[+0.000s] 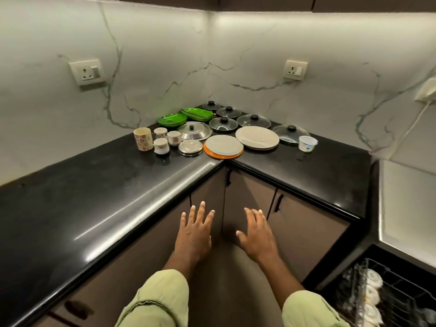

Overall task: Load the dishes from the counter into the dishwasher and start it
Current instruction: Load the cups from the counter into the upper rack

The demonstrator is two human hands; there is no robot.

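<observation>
Nearest me, low and to my right, the dishwasher rack (387, 291) stands pulled out with a few white cups (372, 291) already seated in it. My hands come next: left hand (194, 234) and right hand (257, 234), both spread flat with fingers apart, palms down, holding nothing — they hover in front of the cabinet doors below the corner, well short of the table (82, 197).

The dishes lie straight ahead and beyond, clustered in the inside corner of the black table, roughly centred between the two hands, so neither has much of an edge. The closest piece is the white plate on an orange one (223, 147), its rim overhanging the corner edge. Just right of it, a bigger pale plate stack (257, 137) and a small white tub (307, 143). To the left sit four mugs (155, 140) and two steel lids (191, 139). Farthest back — glass lids (236, 118) with black knobs, and green plates (184, 116) against the wall.

I judge loading is barely begun; the overhanging plate looks easiest to take first.
</observation>
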